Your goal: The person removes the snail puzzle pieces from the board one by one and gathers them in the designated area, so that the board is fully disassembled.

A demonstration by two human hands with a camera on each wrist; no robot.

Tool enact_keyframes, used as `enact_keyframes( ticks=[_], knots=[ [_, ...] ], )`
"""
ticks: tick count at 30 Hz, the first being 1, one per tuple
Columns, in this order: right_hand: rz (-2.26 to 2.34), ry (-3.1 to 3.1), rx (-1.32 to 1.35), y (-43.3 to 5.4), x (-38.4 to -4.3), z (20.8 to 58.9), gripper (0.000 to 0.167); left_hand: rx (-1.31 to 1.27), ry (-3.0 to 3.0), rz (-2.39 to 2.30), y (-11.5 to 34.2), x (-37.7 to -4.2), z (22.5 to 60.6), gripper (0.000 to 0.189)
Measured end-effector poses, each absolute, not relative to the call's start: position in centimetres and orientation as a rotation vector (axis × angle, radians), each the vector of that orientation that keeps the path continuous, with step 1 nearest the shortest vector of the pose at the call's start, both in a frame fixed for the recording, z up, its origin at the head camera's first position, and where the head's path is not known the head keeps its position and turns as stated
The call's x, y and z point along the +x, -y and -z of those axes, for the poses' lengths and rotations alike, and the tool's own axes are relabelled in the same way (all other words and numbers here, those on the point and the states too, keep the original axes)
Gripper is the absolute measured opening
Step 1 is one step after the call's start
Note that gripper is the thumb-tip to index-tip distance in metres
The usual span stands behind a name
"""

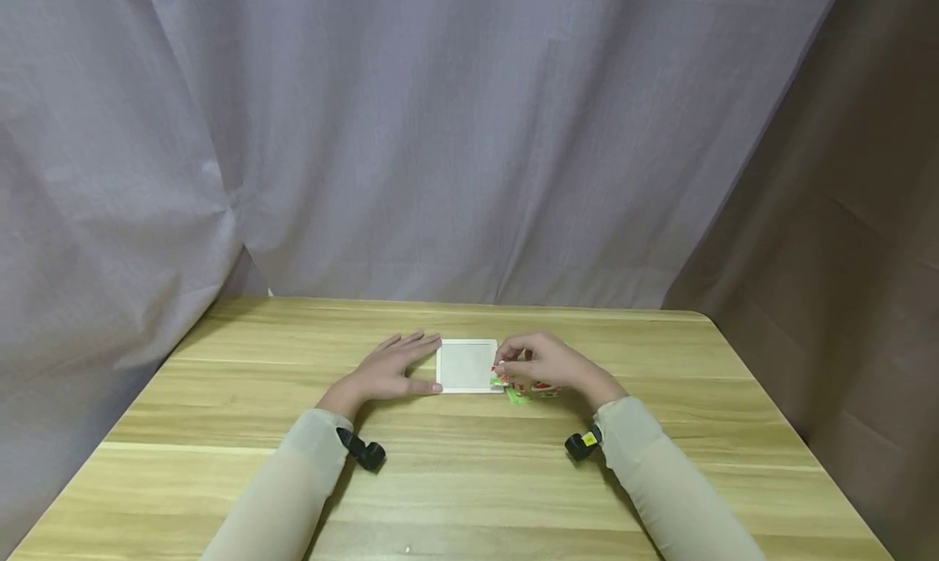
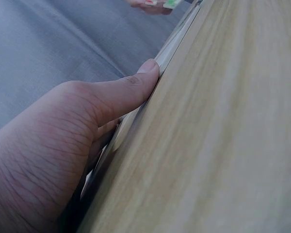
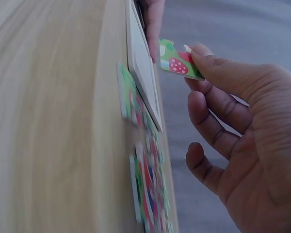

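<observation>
A flat white puzzle tray [image 1: 467, 366] with a raised rim lies on the table between the two hands. My left hand [image 1: 396, 368] rests at its left side with fingers spread; the thumb [image 2: 148, 68] touches the rim near the front corner. Between thumb and index finger, my right hand [image 1: 546, 360] pinches a puzzle piece [image 3: 177, 61], green with a red white-dotted patch, above the tray's right edge. Under and beside the right hand lie several loose puzzle pieces [image 3: 153, 189] in green, red and blue, partly hidden by that hand in the head view.
The wood-grain table [image 1: 469, 479] stretches toward the front and both sides. Behind it hangs a grey curtain [image 1: 411, 137], and a darker cloth [image 1: 844, 259] hangs on the right. Each wrist carries a small black camera [image 1: 372, 456].
</observation>
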State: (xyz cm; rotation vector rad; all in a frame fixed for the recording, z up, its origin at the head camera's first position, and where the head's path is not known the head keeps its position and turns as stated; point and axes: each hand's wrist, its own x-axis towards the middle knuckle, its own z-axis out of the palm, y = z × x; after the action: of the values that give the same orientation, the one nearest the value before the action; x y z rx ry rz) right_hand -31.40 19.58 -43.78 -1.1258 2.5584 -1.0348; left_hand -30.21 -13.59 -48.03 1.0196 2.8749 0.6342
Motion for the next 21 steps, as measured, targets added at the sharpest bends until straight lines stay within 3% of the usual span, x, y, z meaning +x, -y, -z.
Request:
enact_keyframes(
  ticks=[21],
  knots=[
    [1.07, -2.747, -0.93, -29.3, -30.2, 44.3, 0.012, 1.001, -2.876, -0.623, 13.4, -30.3, 48.0, 0.091]
  ],
)
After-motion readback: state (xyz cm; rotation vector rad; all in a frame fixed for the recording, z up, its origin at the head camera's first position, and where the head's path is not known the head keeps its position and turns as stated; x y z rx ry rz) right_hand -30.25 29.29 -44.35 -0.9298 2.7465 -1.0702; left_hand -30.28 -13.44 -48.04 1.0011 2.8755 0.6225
